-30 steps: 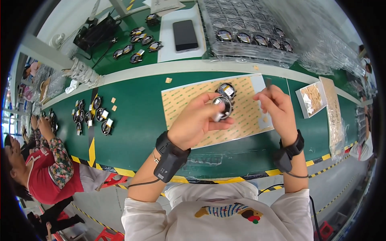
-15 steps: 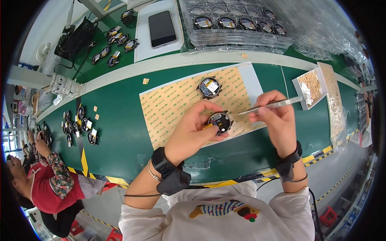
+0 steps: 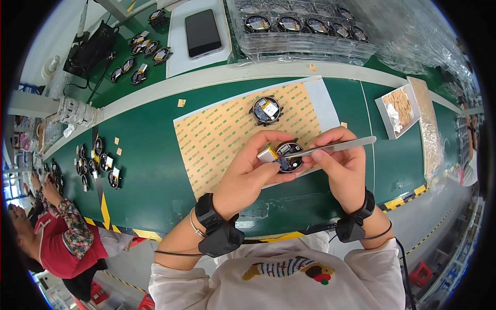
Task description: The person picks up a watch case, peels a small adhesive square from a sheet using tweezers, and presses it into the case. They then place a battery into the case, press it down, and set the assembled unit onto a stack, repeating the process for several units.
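Note:
Closed around the left edge of a round black watch case (image 3: 293, 161), my left hand (image 3: 252, 164) holds it above the patterned adhesive sheet (image 3: 217, 147). The case is uncovered, with circuit parts showing inside. A small silver battery (image 3: 267, 155) with a yellow end stands out from its left side, next to my left fingers. My right hand (image 3: 338, 161) pinches metal tweezers (image 3: 338, 146), whose tips reach into the case by the battery's yellow end. The right fingertips are close to the case's right rim. A second open watch case (image 3: 266, 110) lies farther back on the sheet.
Several watch cases (image 3: 98, 163) lie at the left of the green table, others (image 3: 139, 75) beyond the rail. A phone (image 3: 203, 33) rests there beside clear trays (image 3: 305, 49) of cases. At right stands a white box (image 3: 398, 111) with tan pieces. A co-worker (image 3: 64, 232) sits at left.
My right hand has moved left, bringing the tweezers from beside the watch case to inside it. The battery now shows raised at the case's left side.

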`<state>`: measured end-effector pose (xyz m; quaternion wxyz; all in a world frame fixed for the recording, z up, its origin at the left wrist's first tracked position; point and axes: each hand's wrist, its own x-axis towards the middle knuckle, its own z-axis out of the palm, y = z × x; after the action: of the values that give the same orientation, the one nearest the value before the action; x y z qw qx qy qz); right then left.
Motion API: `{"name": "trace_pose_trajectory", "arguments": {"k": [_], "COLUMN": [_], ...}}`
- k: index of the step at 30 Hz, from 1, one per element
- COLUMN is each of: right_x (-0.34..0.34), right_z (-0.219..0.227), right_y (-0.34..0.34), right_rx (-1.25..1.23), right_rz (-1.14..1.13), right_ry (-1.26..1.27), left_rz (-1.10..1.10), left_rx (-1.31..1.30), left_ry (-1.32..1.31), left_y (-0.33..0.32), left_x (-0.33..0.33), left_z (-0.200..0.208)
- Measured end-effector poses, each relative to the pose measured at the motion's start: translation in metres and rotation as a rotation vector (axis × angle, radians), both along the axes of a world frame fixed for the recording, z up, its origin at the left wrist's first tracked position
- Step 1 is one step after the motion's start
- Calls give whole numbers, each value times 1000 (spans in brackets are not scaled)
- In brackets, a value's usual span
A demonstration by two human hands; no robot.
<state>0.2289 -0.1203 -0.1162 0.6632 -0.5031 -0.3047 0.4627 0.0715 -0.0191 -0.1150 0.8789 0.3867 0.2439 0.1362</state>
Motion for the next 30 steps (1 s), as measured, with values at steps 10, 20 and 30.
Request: {"name": "trace_pose_trajectory", "arguments": {"k": [10,20,30], "right_x": [1,38,74], "right_z": [-1,2,-6], "right_y": [-1,-11,-2], "right_rx": [20,3,-302], "right_rz": [-12,299,-74], "right_ry": [31,-174,-233], "left_rz": [31,114,46], "left_rx": [25,14,209], "left_ry": [-22,49,166], "left_y": [-2,2,4], "left_x": [1,-2,2], "left_z": [1,-3,-9]}}
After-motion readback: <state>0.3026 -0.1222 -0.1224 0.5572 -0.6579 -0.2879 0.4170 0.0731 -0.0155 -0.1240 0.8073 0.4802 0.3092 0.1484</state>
